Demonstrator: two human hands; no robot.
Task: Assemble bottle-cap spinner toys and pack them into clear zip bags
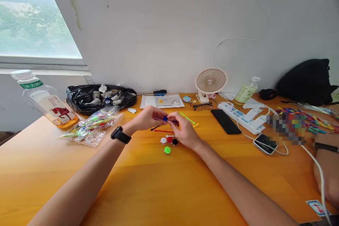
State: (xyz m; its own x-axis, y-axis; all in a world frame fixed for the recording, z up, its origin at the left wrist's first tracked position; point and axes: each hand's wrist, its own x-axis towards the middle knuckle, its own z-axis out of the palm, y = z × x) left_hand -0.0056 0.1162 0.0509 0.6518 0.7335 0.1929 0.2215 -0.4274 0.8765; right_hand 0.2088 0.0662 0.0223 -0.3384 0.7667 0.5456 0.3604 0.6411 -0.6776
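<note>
Both hands meet above the middle of the table, pinched around a small dark-blue plastic piece (165, 118). My left hand (146, 117), with a black watch on the wrist, is closed on its left side. From the right, my right hand (182, 129) grips the same piece; the fingers partly cover it. Just below lie small round pieces with clear bases: a white one (163, 141), a red one (170, 140), a black one (175, 142) and a bright green one (167, 150). Thin plastic sticks lie around the hands, including a red stick (162, 131) and a green stick (188, 118).
On the left stand a large bottle (57, 109), a plastic bag of colourful parts (97, 123) and a black bag (79, 95). A fan (211, 81), phone (226, 121), power strip (242, 117) and cables are right. Another person's arm (328, 166) rests at the right edge.
</note>
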